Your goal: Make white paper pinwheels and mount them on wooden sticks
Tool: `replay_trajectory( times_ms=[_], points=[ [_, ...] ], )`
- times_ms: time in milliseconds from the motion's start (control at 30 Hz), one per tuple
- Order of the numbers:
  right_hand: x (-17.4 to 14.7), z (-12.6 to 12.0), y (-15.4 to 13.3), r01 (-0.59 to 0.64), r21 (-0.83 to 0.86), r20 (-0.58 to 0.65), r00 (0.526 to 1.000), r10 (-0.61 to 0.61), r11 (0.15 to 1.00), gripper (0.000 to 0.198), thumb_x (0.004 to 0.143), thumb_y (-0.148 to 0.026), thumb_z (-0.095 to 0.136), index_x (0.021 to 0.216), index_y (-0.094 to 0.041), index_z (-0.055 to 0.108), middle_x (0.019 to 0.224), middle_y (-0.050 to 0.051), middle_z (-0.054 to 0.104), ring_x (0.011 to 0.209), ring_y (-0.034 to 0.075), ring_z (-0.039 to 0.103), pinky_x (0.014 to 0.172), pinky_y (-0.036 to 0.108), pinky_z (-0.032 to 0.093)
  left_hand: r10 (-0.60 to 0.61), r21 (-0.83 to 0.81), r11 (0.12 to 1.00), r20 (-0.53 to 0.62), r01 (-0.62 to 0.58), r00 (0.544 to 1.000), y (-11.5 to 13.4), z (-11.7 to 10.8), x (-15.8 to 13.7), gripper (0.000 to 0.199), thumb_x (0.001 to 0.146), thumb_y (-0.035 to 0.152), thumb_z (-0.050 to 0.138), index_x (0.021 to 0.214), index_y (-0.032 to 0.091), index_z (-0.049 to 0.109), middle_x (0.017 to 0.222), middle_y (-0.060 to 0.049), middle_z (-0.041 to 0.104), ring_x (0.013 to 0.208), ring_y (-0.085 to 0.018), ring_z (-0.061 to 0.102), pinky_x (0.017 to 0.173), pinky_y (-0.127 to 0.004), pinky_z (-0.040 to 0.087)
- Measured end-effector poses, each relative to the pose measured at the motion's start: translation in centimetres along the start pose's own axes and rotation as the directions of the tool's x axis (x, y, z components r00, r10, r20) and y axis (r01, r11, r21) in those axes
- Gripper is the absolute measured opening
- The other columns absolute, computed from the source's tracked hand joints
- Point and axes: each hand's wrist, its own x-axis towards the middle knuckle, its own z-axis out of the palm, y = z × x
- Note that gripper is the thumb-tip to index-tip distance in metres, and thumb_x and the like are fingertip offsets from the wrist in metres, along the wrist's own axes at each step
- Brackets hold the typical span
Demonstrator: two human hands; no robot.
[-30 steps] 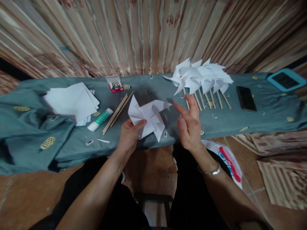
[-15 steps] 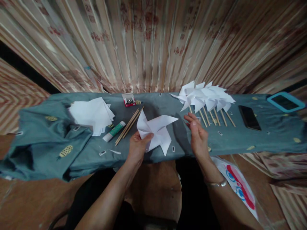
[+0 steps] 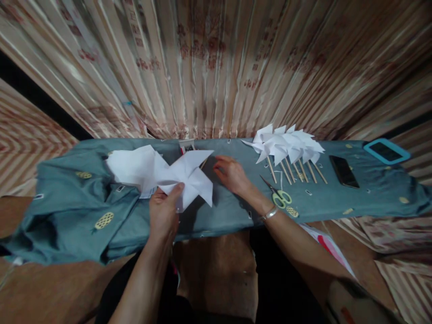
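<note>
My left hand (image 3: 164, 209) pinches a white paper pinwheel (image 3: 191, 179) between thumb and fingers, holding it up over the cloth. My right hand (image 3: 233, 175) is just right of the pinwheel, its fingers loosely bent and apart, with nothing visible in them. Behind the pinwheel, a small box (image 3: 186, 146) shows only in part, and the wooden sticks (image 3: 203, 165) are almost wholly hidden. A stack of white paper (image 3: 130, 166) lies to the left, partly overlapped by the pinwheel. Scissors with green handles (image 3: 281, 198) rest by my right forearm.
Several finished pinwheels on sticks (image 3: 286, 144) lie overlapping at the back right. Farther right are a black phone (image 3: 344, 171) and a blue-framed device (image 3: 387, 151). A green cloth (image 3: 229, 216) covers the narrow table; a pleated curtain (image 3: 216, 81) hangs behind it.
My left hand has carried the pinwheel left, covering the glue stick and most of the sticks. My right hand has moved left toward the pinwheel, leaving the scissors in view.
</note>
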Motion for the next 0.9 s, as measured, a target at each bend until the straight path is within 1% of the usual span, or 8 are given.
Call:
replay_trajectory(
  times_ms=[67,167,233,333,433,600,733,900],
  points=[
    [3.0,0.9,-0.9,0.064,-0.137,0.096,0.994,-0.051,0.988,0.025,0.089,-0.015,0.048,0.093,-0.014,0.072,0.131,0.011,0.061,0.122,0.025,0.056,0.106,0.041,0.045,0.042,-0.007,0.999,-0.05,-0.043,0.998,1.1,-0.9,0.6,0.029,0.05,0.022,0.084,0.072,0.021,0.065,0.073,0.003,0.073,0.067,-0.017,0.069,0.069,-0.028,0.056],
    [7.1,2.3,-1.8,0.091,-0.161,0.126,0.989,-0.071,0.983,0.028,0.087,-0.008,0.046,0.098,-0.01,0.072,0.137,0.016,0.054,0.127,0.026,0.051,0.108,0.041,0.041,0.083,-0.035,0.996,-0.115,-0.087,0.99,2.5,-2.0,1.1,0.024,0.054,0.017,0.08,0.073,0.02,0.065,0.073,0.003,0.072,0.068,-0.015,0.068,0.072,-0.027,0.057],
    [9.2,3.1,-2.0,0.136,-0.216,0.206,0.974,-0.091,0.967,0.03,0.087,-0.007,0.045,0.102,-0.01,0.071,0.141,0.017,0.049,0.132,0.027,0.045,0.109,0.044,0.038,0.111,-0.061,0.991,-0.158,-0.122,0.981,3.1,-2.5,1.4,0.021,0.057,0.015,0.078,0.072,0.019,0.065,0.071,0.003,0.071,0.068,-0.013,0.067,0.074,-0.025,0.056],
    [11.1,3.9,-2.0,0.227,-0.28,0.284,0.948,-0.145,0.933,0.029,0.088,-0.008,0.045,0.101,-0.009,0.071,0.14,0.019,0.047,0.139,0.03,0.034,0.112,0.048,0.032,0.107,-0.085,0.989,-0.177,-0.123,0.978,3.5,-3.0,1.5,0.019,0.06,0.013,0.077,0.074,0.017,0.065,0.072,0.003,0.071,0.068,-0.011,0.067,0.072,-0.022,0.056],
    [12.0,4.5,-1.8,0.281,-0.312,0.339,0.925,-0.17,0.908,0.028,0.087,-0.008,0.047,0.099,-0.008,0.072,0.142,0.02,0.045,0.141,0.033,0.028,0.112,0.051,0.029,0.073,-0.093,0.991,-0.186,-0.092,0.98,3.6,-3.3,1.6,0.018,0.059,0.012,0.076,0.072,0.017,0.064,0.07,0.004,0.07,0.063,-0.01,0.065,0.067,-0.021,0.056],
    [13.3,5.3,-1.5,0.273,-0.32,0.378,0.915,-0.142,0.907,0.023,0.083,-0.01,0.054,0.097,-0.007,0.072,0.135,0.019,0.051,0.135,0.029,0.035,0.114,0.05,0.027,0.065,-0.068,0.995,-0.18,-0.078,0.982,3.6,-3.1,1.5,0.017,0.06,0.014,0.074,0.073,0.019,0.064,0.07,0.005,0.069,0.061,-0.011,0.065,0.065,-0.022,0.056],
    [14.1,5.6,-1.5,0.264,-0.329,0.39,0.912,-0.124,0.907,0.022,0.079,-0.013,0.058,0.094,-0.006,0.073,0.127,0.018,0.057,0.129,0.028,0.041,0.112,0.046,0.031,0.077,-0.073,0.993,-0.166,-0.09,0.983,3.7,-2.9,1.3,0.021,0.057,0.014,0.076,0.073,0.019,0.063,0.072,0.004,0.07,0.067,-0.014,0.068,0.068,-0.025,0.057],
    [14.4,5.8,-1.8,0.236,-0.337,0.375,0.922,-0.1,0.911,0.025,0.077,-0.009,0.057,0.096,-0.002,0.072,0.119,0.02,0.061,0.12,0.027,0.047,0.108,0.042,0.036,0.042,-0.083,0.995,-0.173,-0.057,0.984,3.8,-2.9,1.1,0.018,0.058,0.013,0.075,0.072,0.02,0.065,0.071,0.004,0.071,0.067,-0.015,0.068,0.065,-0.025,0.057]
  ],
)
